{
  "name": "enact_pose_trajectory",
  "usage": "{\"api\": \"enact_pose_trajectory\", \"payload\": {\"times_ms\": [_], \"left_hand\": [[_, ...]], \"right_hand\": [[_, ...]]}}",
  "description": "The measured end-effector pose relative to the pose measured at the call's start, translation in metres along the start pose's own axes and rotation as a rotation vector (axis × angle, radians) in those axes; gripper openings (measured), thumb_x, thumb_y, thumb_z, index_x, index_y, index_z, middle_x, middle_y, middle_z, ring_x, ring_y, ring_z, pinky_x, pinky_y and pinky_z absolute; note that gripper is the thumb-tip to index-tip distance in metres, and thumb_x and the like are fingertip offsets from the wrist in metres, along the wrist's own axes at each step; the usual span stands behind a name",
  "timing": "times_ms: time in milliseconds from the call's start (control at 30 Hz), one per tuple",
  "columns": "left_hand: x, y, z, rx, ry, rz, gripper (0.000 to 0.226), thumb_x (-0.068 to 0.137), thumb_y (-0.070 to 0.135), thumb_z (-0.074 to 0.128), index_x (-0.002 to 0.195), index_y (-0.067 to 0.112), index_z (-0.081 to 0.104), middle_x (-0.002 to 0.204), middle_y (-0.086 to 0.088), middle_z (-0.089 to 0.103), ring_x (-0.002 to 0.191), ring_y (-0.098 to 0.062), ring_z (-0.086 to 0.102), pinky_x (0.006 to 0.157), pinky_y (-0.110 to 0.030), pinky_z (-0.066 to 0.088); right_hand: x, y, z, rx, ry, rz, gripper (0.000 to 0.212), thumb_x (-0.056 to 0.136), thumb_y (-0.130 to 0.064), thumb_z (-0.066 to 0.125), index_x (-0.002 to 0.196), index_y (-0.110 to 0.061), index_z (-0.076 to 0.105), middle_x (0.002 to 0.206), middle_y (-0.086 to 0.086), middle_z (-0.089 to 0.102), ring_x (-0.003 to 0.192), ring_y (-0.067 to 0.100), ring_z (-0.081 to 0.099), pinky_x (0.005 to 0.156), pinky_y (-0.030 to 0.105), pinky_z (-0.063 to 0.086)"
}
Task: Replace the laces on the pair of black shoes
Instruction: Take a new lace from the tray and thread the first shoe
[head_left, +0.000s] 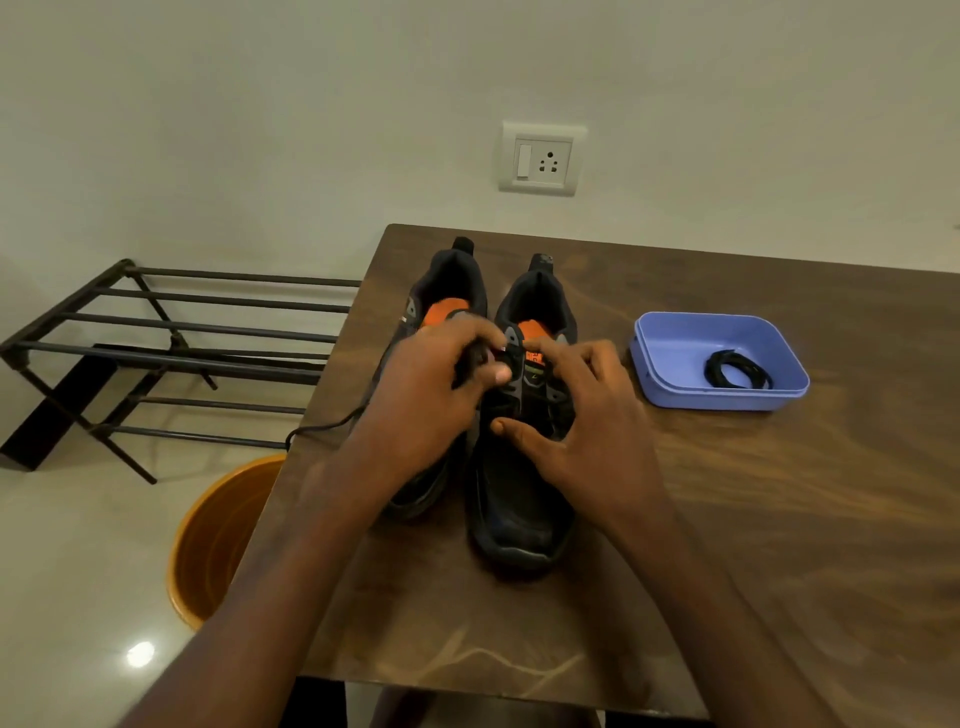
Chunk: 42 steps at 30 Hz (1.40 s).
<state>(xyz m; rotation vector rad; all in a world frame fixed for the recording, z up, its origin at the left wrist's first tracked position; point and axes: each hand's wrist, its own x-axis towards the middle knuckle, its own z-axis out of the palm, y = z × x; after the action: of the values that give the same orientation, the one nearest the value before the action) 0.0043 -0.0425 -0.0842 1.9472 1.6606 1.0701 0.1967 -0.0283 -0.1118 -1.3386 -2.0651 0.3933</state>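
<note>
Two black shoes with orange insoles stand side by side on the wooden table (779, 519), toes toward me. My left hand (431, 395) covers much of the left shoe (447, 283) and pinches a black lace at the top eyelets of the right shoe (519, 509). A loose length of black lace (322, 427) trails from under that hand over the table's left edge. My right hand (582, 415) rests on the right shoe's tongue, its fingers spread and its thumb pressing lower down. A coiled black lace (737, 370) lies in the blue tray (675, 343).
The blue tray sits right of the shoes. Left of the table stand a dark metal shoe rack (171, 343) and an orange bucket (218, 540) on the pale floor. A wall socket (543, 158) is on the wall behind.
</note>
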Motion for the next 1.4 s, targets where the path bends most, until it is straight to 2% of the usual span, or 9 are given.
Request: {"api": "enact_pose_trajectory", "payload": {"times_ms": [200, 400, 533, 667, 867, 967, 1167, 1267, 1400], "left_hand": [[-0.001, -0.002, 0.000, 0.187, -0.059, 0.057, 0.025, 0.094, 0.017, 0.073, 0.118, 0.023, 0.073, 0.113, 0.007, 0.070, 0.102, -0.004, 0.051, 0.083, -0.012, 0.038], [-0.001, 0.002, -0.006, 0.231, -0.044, 0.087, 0.023, 0.096, 0.018, 0.070, 0.117, 0.026, 0.075, 0.111, 0.010, 0.070, 0.094, 0.004, 0.049, 0.083, -0.010, 0.039], [-0.002, -0.002, -0.016, 0.248, 0.043, 0.013, 0.022, 0.094, 0.017, 0.070, 0.110, 0.033, 0.072, 0.111, 0.014, 0.069, 0.108, -0.014, 0.057, 0.099, -0.050, 0.049], [-0.004, 0.002, -0.020, 0.333, 0.053, -0.053, 0.024, 0.092, 0.017, 0.073, 0.107, 0.036, 0.072, 0.116, 0.013, 0.066, 0.115, -0.016, 0.054, 0.104, -0.054, 0.044], [-0.008, 0.008, -0.031, 0.453, 0.118, -0.184, 0.019, 0.091, 0.029, 0.075, 0.104, 0.042, 0.070, 0.107, 0.019, 0.060, 0.112, -0.012, 0.052, 0.089, -0.039, 0.021], [-0.009, 0.017, -0.038, 0.488, 0.081, -0.266, 0.029, 0.089, 0.041, 0.077, 0.116, 0.043, 0.066, 0.116, 0.016, 0.056, 0.124, -0.014, 0.049, 0.107, -0.050, 0.023], [-0.009, 0.041, -0.039, -0.119, 0.224, -0.096, 0.025, 0.100, 0.046, 0.062, 0.121, 0.036, 0.067, 0.122, 0.016, 0.068, 0.120, 0.000, 0.060, 0.109, -0.042, 0.047], [-0.009, 0.074, -0.033, -0.443, 0.117, -0.051, 0.028, 0.109, 0.036, 0.047, 0.124, 0.023, 0.066, 0.110, 0.005, 0.076, 0.107, -0.002, 0.069, 0.087, -0.016, 0.053], [-0.014, 0.085, -0.027, -0.447, -0.064, 0.010, 0.028, 0.108, 0.030, 0.050, 0.116, 0.013, 0.072, 0.083, 0.001, 0.071, 0.079, -0.009, 0.067, 0.074, -0.018, 0.052]], "right_hand": [[0.003, 0.005, -0.005, -0.036, -0.078, 0.051, 0.082, 0.072, -0.082, 0.060, 0.143, -0.046, 0.041, 0.123, -0.007, 0.046, 0.114, 0.014, 0.053, 0.089, 0.041, 0.058], [-0.003, -0.015, -0.009, -0.007, 0.016, -0.025, 0.047, 0.084, -0.051, 0.076, 0.123, -0.032, 0.057, 0.109, -0.009, 0.049, 0.097, 0.010, 0.053, 0.080, 0.033, 0.052], [-0.010, -0.035, 0.000, -0.191, -0.087, -0.116, 0.035, 0.094, -0.046, 0.064, 0.127, -0.037, 0.059, 0.101, -0.010, 0.041, 0.094, 0.012, 0.047, 0.076, 0.033, 0.045], [-0.007, -0.046, 0.006, -0.233, -0.083, -0.018, 0.028, 0.099, -0.054, 0.055, 0.104, -0.030, 0.069, 0.094, -0.008, 0.044, 0.087, 0.012, 0.046, 0.069, 0.029, 0.038], [-0.006, -0.054, -0.007, 0.189, 0.033, 0.266, 0.012, 0.087, -0.028, 0.077, 0.083, -0.027, 0.066, 0.069, -0.007, 0.064, 0.066, 0.009, 0.061, 0.065, 0.036, 0.055], [-0.005, -0.058, -0.026, 0.666, 0.007, 0.522, 0.018, 0.086, -0.009, 0.076, 0.095, -0.022, 0.069, 0.077, 0.001, 0.073, 0.069, 0.010, 0.069, 0.067, 0.031, 0.056], [-0.002, -0.056, -0.077, 1.555, -0.089, 0.630, 0.016, 0.094, -0.006, 0.055, 0.106, -0.015, 0.061, 0.079, 0.003, 0.063, 0.064, 0.013, 0.059, 0.069, 0.030, 0.053], [-0.001, -0.060, -0.093, 1.451, -0.126, 0.414, 0.013, 0.098, -0.012, 0.051, 0.104, -0.012, 0.063, 0.081, 0.001, 0.059, 0.048, 0.009, 0.037, 0.048, 0.024, 0.037], [0.000, -0.056, -0.104, 1.182, -0.104, 0.162, 0.016, 0.102, -0.015, 0.053, 0.105, -0.011, 0.068, 0.084, 0.004, 0.065, 0.045, 0.010, 0.029, 0.043, 0.025, 0.021]]}}
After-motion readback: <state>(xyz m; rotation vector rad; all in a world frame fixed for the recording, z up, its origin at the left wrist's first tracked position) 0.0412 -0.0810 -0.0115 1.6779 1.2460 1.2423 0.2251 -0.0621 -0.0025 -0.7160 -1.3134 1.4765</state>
